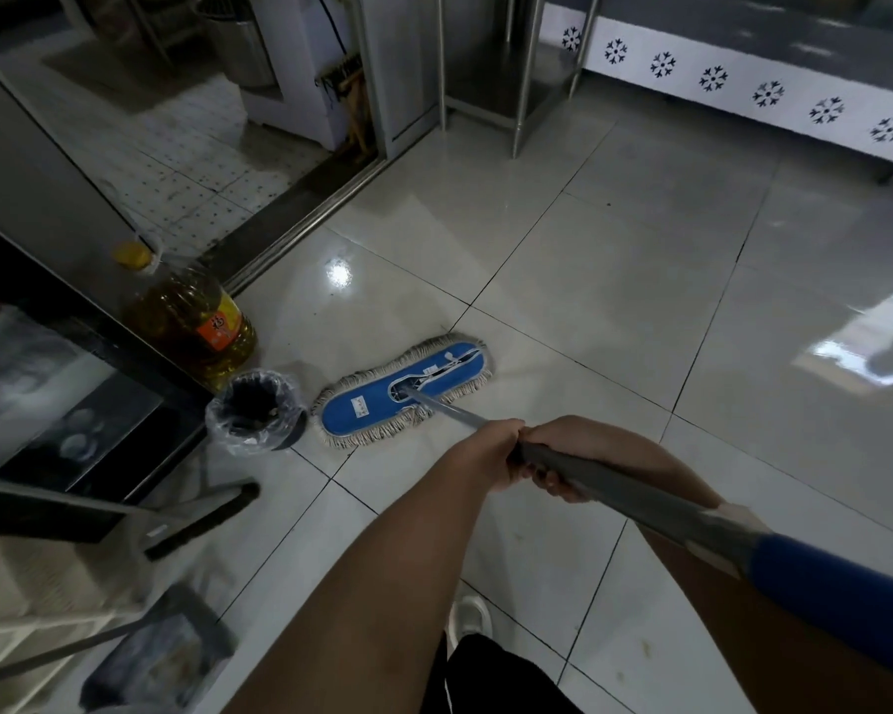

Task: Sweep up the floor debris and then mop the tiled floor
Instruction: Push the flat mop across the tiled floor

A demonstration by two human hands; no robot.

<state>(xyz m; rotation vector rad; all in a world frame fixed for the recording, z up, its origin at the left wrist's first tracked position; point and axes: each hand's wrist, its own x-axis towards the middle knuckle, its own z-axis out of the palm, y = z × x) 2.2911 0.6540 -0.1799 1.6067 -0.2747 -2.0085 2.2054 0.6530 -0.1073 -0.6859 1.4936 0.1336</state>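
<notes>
A flat mop head (377, 401), blue on top with a pale fringe, lies on the glossy tiled floor (614, 301) in front of me. Its grey handle (640, 494) runs back toward my lower right and ends in a blue grip. My left hand (491, 448) grips the handle nearest the mop head. Just behind it, my right hand (563, 471) also grips the handle, partly hidden by the pole. A dustpan (161, 657) and a long dark broom (197, 517) rest at the lower left.
A small bin (253, 409) lined with clear plastic stands just left of the mop head. Behind it is a large oil bottle (192, 316) beside a dark cabinet. A metal door track (300, 224) and steel table legs (522, 110) lie farther ahead. My shoe (467, 618) shows below.
</notes>
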